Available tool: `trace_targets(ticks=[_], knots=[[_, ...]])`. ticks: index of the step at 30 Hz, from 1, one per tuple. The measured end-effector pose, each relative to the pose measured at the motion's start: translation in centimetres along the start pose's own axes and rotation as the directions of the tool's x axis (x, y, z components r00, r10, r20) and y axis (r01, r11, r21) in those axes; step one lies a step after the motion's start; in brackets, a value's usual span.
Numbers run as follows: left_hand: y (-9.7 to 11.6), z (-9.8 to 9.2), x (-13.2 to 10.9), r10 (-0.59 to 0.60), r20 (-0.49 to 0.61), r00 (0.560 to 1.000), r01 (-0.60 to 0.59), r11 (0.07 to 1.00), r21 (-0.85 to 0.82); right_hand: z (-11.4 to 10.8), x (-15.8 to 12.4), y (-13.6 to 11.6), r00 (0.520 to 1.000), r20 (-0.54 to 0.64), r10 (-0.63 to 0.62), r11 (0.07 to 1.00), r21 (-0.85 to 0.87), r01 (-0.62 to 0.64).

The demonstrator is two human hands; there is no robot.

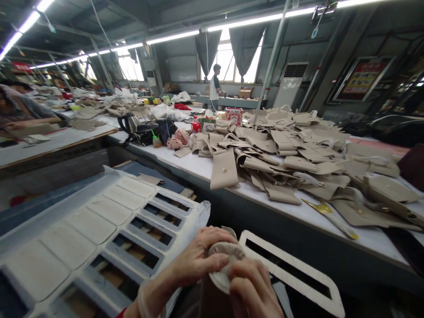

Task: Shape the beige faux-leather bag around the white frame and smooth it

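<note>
Low in the middle of the view, a beige leather-like piece (221,279) with a rounded end is held between both hands. My left hand (208,249) grips its upper left side, the thumb lying across the face and the fingers wrapped over the far edge. Against its right side, the bent fingers of my right hand (253,282) press on the surface. The lower part of the piece is dim and partly hidden by my right hand. Just beyond, to the right, is a pale frame (294,274) with a long rounded slot.
A white template board (109,247) with cut-out slots lies at left. On the long table (195,170) ahead are heaped beige leather pieces (265,150), a yellow-handled tool (331,216), a kettle (132,126) and a red bottle (195,125). A person (214,88) stands by the window; another sits far left.
</note>
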State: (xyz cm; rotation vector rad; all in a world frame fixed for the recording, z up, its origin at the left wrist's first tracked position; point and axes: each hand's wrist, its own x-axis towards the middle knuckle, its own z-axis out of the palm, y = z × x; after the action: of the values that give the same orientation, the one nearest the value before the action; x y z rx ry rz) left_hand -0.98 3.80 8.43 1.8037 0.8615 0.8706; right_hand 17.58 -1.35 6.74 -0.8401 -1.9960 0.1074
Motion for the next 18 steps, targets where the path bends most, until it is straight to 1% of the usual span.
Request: trace_targets(ticks=[1, 2, 5, 7, 9, 12, 16, 18], knots=[[0.0, -0.2, 0.2, -0.012, 0.018, 1.000, 0.012, 1.000, -0.014, -0.2, 0.3, 0.2, 0.999, 0.030, -0.012, 1.000, 0.004, 0.012], [-0.1, -0.3, 0.3, -0.025, 0.024, 0.999, 0.026, 0.999, -0.028, -0.2, 0.6, 0.3, 1.000, 0.022, -0.019, 1.000, 0.012, 0.018], [-0.3, -0.2, 0.4, -0.083, 0.007, 0.996, 0.084, 0.994, -0.064, 0.2, 0.6, 0.2, 0.998, -0.055, -0.024, 0.999, 0.046, 0.027], [-0.5, 0.1, 0.3, -0.099, 0.000, 0.995, 0.099, 0.992, -0.078, 0.6, 0.2, -0.1, 0.996, -0.066, -0.053, 0.998, 0.039, 0.055], [-0.6, 0.3, 0.1, -0.084, -0.016, 0.996, 0.082, 0.993, -0.081, 0.9, -0.3, -0.2, 0.997, -0.033, -0.068, 0.997, 0.021, 0.069], [-0.6, 0.5, 0.0, -0.062, -0.039, 0.997, 0.058, 0.995, -0.085, 1.1, -0.9, -0.1, 0.997, -0.034, -0.070, 0.997, 0.011, 0.070], [-0.7, 0.6, 0.0, -0.063, -0.035, 0.997, 0.060, 0.994, -0.086, 1.2, -1.3, -0.4, 0.995, -0.007, -0.098, 0.995, 0.025, 0.098], [-0.9, 0.6, 0.1, -0.062, -0.046, 0.997, 0.058, 0.995, -0.075, 1.2, -1.1, -0.8, 0.998, -0.035, -0.046, 0.997, 0.060, 0.048]])
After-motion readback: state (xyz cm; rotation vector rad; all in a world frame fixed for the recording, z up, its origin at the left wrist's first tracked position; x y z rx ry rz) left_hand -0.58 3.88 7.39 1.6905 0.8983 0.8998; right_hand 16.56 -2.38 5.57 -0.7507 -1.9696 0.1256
